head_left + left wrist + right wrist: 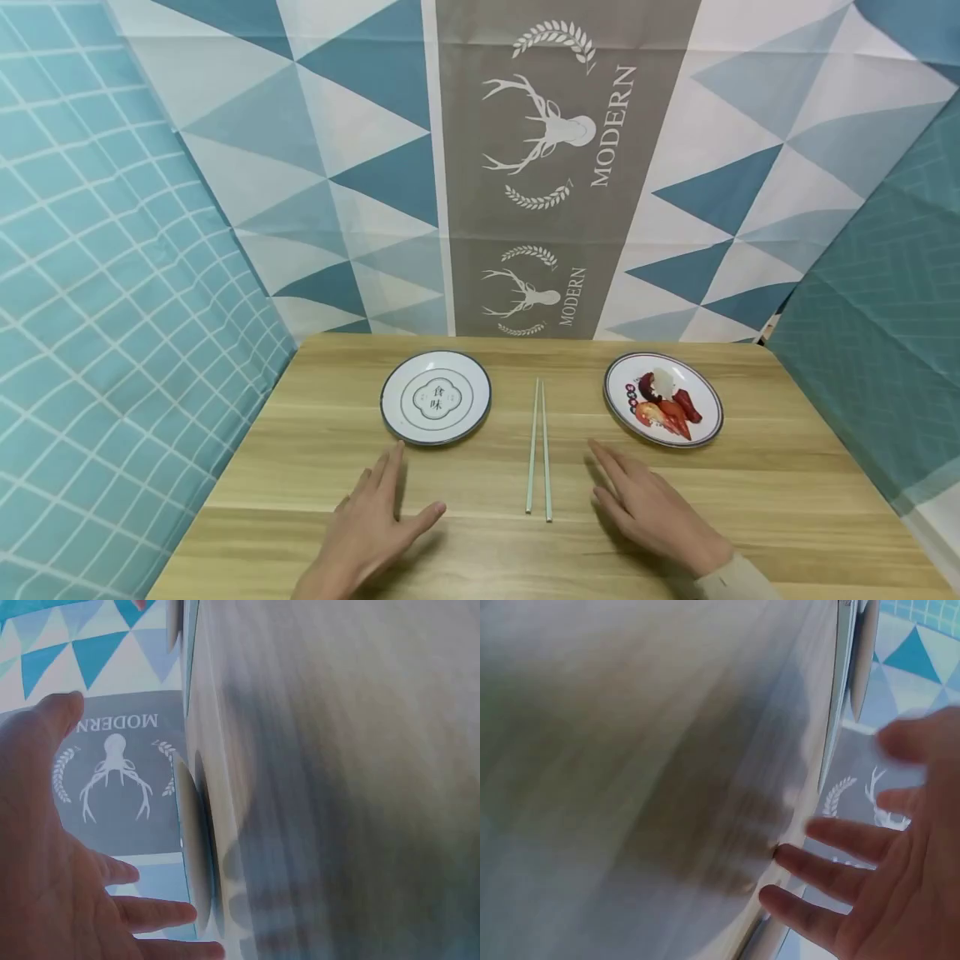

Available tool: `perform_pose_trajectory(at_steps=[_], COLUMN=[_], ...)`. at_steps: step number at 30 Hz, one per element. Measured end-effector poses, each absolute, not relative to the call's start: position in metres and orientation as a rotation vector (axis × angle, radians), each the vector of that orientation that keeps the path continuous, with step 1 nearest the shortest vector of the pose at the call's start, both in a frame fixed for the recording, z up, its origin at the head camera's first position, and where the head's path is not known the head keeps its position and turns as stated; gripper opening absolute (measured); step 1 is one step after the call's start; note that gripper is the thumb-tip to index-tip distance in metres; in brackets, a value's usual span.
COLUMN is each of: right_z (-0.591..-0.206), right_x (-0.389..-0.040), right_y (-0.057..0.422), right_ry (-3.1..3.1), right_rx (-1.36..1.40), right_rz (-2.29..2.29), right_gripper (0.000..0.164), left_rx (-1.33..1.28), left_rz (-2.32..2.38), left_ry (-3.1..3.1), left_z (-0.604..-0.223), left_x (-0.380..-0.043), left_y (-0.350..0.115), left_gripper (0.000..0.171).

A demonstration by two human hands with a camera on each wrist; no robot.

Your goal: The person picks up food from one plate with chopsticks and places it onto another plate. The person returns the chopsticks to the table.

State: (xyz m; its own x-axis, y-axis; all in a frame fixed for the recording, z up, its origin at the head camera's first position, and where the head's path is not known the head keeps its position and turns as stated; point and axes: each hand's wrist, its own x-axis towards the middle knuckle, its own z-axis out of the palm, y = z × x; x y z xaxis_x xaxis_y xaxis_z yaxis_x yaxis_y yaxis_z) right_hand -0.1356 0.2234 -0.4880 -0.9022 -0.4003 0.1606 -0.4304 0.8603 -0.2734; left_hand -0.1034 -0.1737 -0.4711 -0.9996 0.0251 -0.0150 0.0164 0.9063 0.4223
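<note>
Two hands are shown in the head view over a wood-grain table [480,567], both with fingers extended, thumbs set apart and nothing gripped. Between the left hand [369,521] and the right hand [651,504], pale green chopsticks [546,454] are laid, their far ends nearly together and their near ends slightly spread. Just beyond the left fingertips a white, blue-rimmed printed plate [405,425] is placed, marked with two dark characters inside a scalloped frame. Beyond the right hand a second plate [696,385] is set; only from above are its food pieces [677,408] clearly revealed, red, orange, dark and whitish, grouped together.

By the left wrist view the printed plate's underside is exposed, seen edge-on; whether it is touched cannot be told.

By the right wrist view the separated fingers are displayed, the thumb blurred, with a broad shadow cast across the table.
</note>
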Motion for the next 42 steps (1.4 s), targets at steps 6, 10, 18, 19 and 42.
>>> perform_pose_trajectory(at_steps=[6,10,18,19,42], right_z=[-0.485,-0.486,-0.487,-0.486,-0.481], right_x=[-0.144,-0.151,-0.163,-0.164,-0.169], right_y=[0.216,0.211,0.198,0.195,0.147], right_ry=[-2.849,-2.742,-2.601,-2.596,-2.552], right_rx=[0.784,0.925,1.085,1.103,1.456], right_rz=[0.367,0.306,0.279,0.289,0.365], right_gripper=[0.053,0.056,0.056,0.055,0.022], left_rx=[-0.040,-0.083,-0.135,-0.133,-0.148], left_rz=[0.722,0.727,0.764,0.774,0.767], left_ry=[3.098,3.110,3.077,3.076,3.041], left_z=[-0.469,-0.465,-0.461,-0.460,-0.456], left_x=[-0.101,-0.099,-0.099,-0.099,-0.110], left_y=[-0.182,-0.188,-0.196,-0.196,-0.191], left_gripper=[0.104,0.100,0.092,0.091,0.082])
